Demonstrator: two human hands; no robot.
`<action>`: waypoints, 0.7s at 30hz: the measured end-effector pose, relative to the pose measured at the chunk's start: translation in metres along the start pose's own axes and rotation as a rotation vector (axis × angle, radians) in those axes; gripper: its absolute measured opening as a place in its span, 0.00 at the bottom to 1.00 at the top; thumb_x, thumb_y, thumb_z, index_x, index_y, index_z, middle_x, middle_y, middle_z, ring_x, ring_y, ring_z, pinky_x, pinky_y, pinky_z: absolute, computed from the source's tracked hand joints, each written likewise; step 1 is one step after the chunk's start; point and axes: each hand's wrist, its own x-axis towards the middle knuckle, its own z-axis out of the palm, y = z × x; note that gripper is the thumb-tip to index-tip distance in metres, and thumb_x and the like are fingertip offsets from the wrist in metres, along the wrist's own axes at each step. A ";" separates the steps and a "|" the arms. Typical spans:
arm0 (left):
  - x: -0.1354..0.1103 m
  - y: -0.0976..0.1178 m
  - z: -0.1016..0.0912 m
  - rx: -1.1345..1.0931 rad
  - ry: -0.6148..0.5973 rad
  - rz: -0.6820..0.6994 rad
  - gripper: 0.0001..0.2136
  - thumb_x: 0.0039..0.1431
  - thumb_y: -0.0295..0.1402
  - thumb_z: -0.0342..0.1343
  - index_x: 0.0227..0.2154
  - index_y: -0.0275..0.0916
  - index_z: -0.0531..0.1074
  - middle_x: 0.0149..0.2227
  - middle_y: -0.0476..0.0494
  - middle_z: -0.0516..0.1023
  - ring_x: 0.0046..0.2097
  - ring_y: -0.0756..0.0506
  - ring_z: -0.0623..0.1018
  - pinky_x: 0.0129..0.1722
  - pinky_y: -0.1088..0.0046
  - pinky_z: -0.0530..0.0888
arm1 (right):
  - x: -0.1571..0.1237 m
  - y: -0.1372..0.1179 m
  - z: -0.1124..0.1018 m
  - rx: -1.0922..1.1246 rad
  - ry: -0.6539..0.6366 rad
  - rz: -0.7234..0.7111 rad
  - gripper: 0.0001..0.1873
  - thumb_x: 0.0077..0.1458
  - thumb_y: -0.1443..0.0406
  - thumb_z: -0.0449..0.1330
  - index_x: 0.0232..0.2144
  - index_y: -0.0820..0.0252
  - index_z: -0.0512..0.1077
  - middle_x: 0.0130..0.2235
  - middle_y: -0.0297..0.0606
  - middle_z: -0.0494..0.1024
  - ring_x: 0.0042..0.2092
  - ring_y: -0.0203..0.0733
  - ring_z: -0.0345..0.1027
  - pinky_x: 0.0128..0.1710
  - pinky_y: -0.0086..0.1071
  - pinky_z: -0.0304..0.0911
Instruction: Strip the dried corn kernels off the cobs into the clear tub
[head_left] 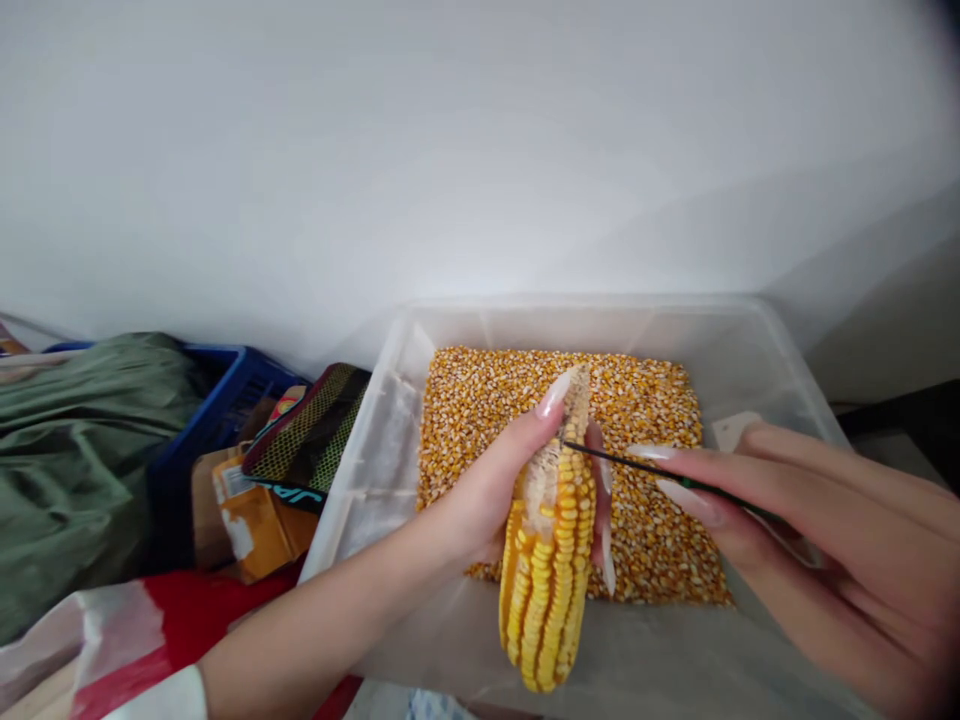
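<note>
An ear of corn (551, 590) is gripped in my left hand (495, 470), its lower end full of yellow kernels. Its upper part shows bare pale cob on the left side, where my thumb presses. My right hand (795, 510) pinches a thin screwdriver-like tool (626, 462) with a dark shaft; a bit of green shows near the fingers, and the rest of its handle is hidden. The tool's tip touches the kernels beside the bare strip. Below both hands, loose corn kernels (652, 400) cover part of the floor of a translucent plastic bin (780, 350).
To the left stands a blue crate (240, 385) with green cloth (90, 440) over it. Between crate and bin lie a mesh bag (315, 430) and an orange-brown packet (270, 530). Red and white material (187, 610) lies under my left forearm. A pale wall (480, 150) rises behind the bin.
</note>
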 end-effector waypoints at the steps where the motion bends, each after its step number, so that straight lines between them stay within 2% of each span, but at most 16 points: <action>1: 0.000 0.000 0.000 -0.008 -0.006 -0.010 0.22 0.53 0.53 0.41 0.29 0.36 0.64 0.22 0.45 0.74 0.23 0.46 0.75 0.21 0.72 0.71 | -0.001 0.000 0.000 0.002 -0.005 -0.007 0.13 0.54 0.68 0.54 0.42 0.56 0.71 0.30 0.35 0.73 0.26 0.32 0.66 0.23 0.25 0.62; 7: 0.002 0.001 -0.002 -0.012 -0.039 -0.031 0.22 0.53 0.53 0.42 0.29 0.36 0.64 0.21 0.45 0.74 0.22 0.47 0.75 0.21 0.71 0.72 | -0.005 -0.001 -0.005 -0.036 -0.034 0.005 0.13 0.54 0.67 0.53 0.42 0.55 0.71 0.30 0.35 0.73 0.27 0.33 0.66 0.23 0.26 0.61; 10: 0.001 0.003 -0.002 -0.012 -0.024 -0.042 0.23 0.53 0.53 0.40 0.29 0.35 0.64 0.21 0.45 0.73 0.22 0.47 0.75 0.21 0.71 0.72 | -0.006 -0.002 -0.005 -0.054 -0.033 0.014 0.13 0.55 0.66 0.53 0.42 0.55 0.71 0.32 0.36 0.73 0.29 0.34 0.67 0.24 0.26 0.61; 21: 0.002 0.003 0.000 0.042 0.002 -0.004 0.21 0.53 0.51 0.42 0.28 0.36 0.64 0.22 0.44 0.74 0.23 0.46 0.75 0.20 0.72 0.71 | -0.005 0.004 -0.004 0.012 -0.045 -0.048 0.15 0.52 0.67 0.55 0.43 0.52 0.70 0.30 0.34 0.74 0.28 0.37 0.67 0.22 0.27 0.62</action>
